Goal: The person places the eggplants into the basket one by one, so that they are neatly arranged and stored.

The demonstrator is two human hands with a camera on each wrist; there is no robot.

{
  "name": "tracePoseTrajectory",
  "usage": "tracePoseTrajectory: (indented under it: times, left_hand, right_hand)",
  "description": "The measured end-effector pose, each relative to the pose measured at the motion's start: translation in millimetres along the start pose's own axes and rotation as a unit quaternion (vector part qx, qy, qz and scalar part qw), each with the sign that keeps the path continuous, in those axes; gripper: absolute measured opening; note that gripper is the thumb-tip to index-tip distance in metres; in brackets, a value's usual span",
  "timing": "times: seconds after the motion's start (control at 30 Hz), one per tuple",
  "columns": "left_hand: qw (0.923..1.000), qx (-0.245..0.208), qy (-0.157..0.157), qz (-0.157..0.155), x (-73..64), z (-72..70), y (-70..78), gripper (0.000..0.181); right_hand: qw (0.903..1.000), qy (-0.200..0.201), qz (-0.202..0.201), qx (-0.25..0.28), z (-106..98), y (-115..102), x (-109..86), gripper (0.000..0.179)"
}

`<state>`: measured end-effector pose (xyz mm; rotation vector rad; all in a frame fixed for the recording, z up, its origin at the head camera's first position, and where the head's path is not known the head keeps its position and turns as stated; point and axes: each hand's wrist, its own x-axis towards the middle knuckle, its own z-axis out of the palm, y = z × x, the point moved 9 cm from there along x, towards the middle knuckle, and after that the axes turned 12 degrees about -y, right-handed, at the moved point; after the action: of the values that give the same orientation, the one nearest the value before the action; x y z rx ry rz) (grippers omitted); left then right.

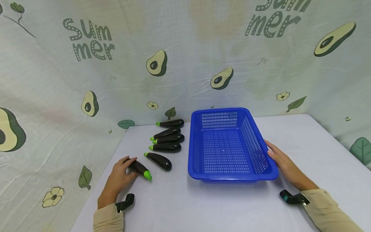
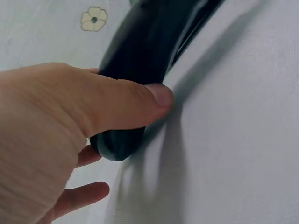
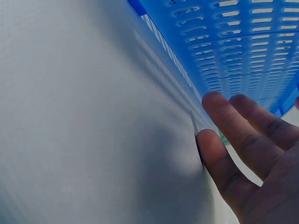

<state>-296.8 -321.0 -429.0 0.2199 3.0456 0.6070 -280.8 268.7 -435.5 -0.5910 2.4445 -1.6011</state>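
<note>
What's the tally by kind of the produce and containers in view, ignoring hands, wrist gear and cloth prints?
Eggplants: 6 (5 lying on the table, 1 held by the left hand)
Blue basket: 1
Total: 7

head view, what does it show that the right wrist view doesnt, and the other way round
Only the head view shows the six eggplants, the left hand holding the nearest one, and the look down into the blue plastic basket. Only the right wrist view shows the palm side of the right hand and, close up, the basket's slotted outside. Both share the basket, the right hand and the white tabletop.
</note>
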Motion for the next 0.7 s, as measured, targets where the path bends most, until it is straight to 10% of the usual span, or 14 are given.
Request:
tracePoseTrajectory:
  times: [0.7]
  left_hand:
    - [0.9992, 0.021, 0.033, 0.007, -2.4, -5.2, 11.7, 0.059]
  right_hand:
    - [0.9999, 0.006, -0.001, -0.013, 1, -3, -1.5, 0.058]
